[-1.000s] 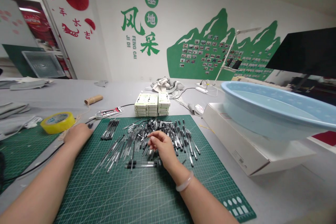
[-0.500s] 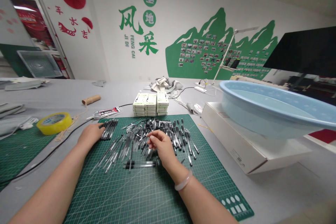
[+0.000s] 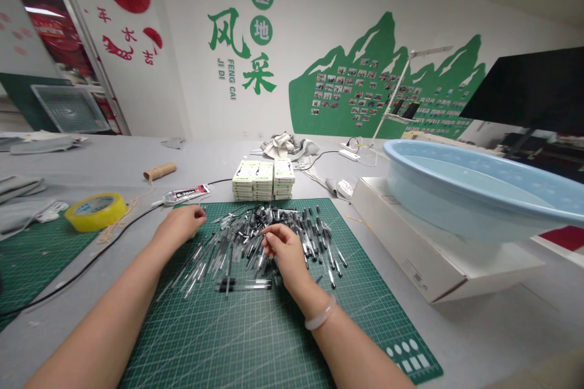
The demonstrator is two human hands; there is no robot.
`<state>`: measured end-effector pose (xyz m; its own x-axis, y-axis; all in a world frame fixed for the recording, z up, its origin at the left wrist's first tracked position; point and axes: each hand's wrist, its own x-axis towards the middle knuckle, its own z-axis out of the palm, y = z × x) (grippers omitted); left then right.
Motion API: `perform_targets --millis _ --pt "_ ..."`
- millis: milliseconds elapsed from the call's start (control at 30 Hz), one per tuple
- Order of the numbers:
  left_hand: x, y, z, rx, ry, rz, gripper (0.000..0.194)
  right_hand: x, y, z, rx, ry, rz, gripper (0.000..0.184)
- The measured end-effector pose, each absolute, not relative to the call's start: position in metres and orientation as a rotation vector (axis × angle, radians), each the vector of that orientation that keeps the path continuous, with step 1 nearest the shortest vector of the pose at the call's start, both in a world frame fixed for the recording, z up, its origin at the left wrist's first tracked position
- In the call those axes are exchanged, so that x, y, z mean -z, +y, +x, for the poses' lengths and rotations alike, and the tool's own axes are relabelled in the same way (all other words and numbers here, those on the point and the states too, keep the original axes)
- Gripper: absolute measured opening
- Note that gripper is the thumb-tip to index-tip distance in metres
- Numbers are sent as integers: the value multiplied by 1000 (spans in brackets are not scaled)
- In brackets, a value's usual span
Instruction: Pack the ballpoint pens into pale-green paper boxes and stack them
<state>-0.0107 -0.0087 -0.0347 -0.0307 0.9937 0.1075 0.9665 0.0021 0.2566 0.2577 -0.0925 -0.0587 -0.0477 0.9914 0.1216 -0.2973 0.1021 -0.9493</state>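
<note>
A loose heap of clear pens with black caps (image 3: 314, 237) spreads over the green cutting mat (image 3: 219, 340). My left hand (image 3: 182, 223) is at the heap's left side, fingers curled, covering the row of pens there. Whatever those fingers hold is hidden. At the heap's front hovers my right hand (image 3: 285, 250), thumb and forefinger pinched together; I cannot make out anything between them. Just left of its wrist, a few pens (image 3: 249, 285) lie side by side, with one thin pen part crossing them.
Stacked small white boxes (image 3: 262, 181) stand behind the heap. Right of the mat, a blue basin (image 3: 438, 206) rests on a white carton (image 3: 410, 255). To the left are yellow tape (image 3: 95, 213), a black cable (image 3: 100, 249) and a glue packet (image 3: 187, 194).
My left hand has moved right, from beside the mat's left edge to over the row of pens, and its fingers have curled. My right hand has stayed nearly still.
</note>
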Motion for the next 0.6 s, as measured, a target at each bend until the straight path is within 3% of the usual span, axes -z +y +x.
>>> perform_targets --millis 200,600 --pt "47 -13 7 -201 2046 2090 11 59 -92 258 -1285 -1089 -882 12" --pt "43 -31 45 -142 1911 2140 12 62 -90 257 -1268 -1093 -903 12"
